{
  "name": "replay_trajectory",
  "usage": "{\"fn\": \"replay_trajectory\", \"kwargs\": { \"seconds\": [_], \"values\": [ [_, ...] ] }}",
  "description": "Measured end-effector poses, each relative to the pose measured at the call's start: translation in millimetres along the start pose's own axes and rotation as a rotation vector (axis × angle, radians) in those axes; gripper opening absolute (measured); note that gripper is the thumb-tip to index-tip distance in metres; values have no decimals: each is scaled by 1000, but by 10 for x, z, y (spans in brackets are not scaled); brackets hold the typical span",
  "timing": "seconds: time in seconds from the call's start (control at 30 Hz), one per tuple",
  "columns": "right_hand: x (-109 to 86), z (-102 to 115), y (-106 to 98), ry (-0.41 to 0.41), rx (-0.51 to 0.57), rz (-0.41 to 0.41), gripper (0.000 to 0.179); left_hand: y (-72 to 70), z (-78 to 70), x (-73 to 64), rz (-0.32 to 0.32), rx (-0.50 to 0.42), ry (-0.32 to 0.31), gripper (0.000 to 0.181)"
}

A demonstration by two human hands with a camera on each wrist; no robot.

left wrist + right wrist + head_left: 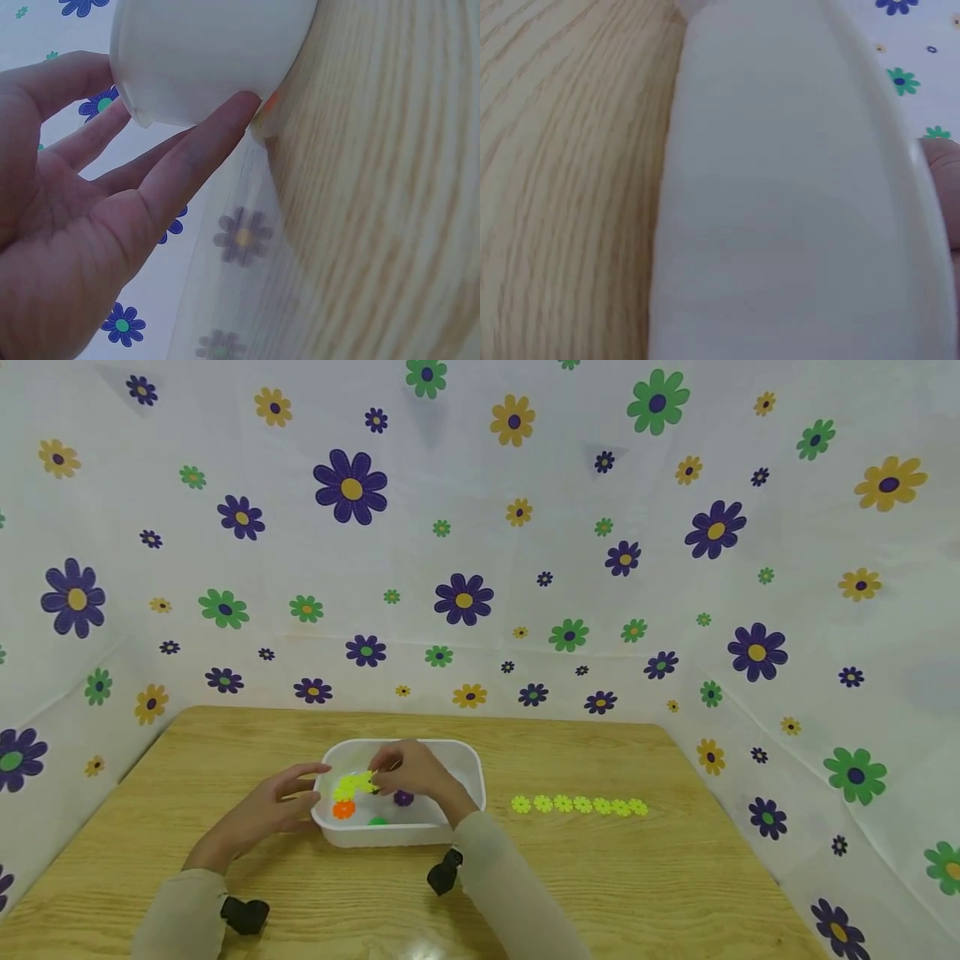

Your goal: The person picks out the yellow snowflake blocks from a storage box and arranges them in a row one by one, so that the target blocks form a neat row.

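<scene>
In the head view a white plastic tub stands on the table, holding several yellow flower pieces, an orange flower piece, a purple one and a green piece. My left hand rests against the tub's left end, fingers extended; in the left wrist view its thumb lies along the tub's wall. Reaching over the tub, my right hand has bent fingers and pinches a yellow flower piece among the others. In the right wrist view the tub's wall hides most of that hand.
Right of the tub, several yellow flower pieces lie in a row on the wooden table. A white sheet printed with flowers encloses the back and sides. Black wrist devices sit on both sleeves.
</scene>
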State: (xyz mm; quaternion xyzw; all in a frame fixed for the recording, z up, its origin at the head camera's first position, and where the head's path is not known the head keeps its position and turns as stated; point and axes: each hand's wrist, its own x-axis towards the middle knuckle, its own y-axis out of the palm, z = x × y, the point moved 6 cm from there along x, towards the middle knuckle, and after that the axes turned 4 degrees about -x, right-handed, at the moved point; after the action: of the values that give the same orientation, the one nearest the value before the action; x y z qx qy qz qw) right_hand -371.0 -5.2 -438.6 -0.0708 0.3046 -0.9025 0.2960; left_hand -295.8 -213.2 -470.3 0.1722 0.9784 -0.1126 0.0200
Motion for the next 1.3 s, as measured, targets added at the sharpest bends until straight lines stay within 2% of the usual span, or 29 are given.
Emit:
{"fn": "replay_trajectory", "kwargs": {
  "seconds": [0.17,0.47,0.87,1.2,1.3],
  "values": [
    [-128,10,-172,-33,-14,-26,12,1,-1,-1,-4,-4,2,61],
    [-386,-7,-448,-7,36,-71,15,-3,1,-8,-3,-17,7,61],
    [-686,-161,-788,10,50,-136,16,0,8,-7,-2,-17,16,62],
    [-921,-338,-1054,84,38,-220,15,1,-8,-10,-6,-7,4,63],
    [-989,-398,-1130,110,45,-249,15,6,-6,-10,9,-25,21,62]
  ]
}}
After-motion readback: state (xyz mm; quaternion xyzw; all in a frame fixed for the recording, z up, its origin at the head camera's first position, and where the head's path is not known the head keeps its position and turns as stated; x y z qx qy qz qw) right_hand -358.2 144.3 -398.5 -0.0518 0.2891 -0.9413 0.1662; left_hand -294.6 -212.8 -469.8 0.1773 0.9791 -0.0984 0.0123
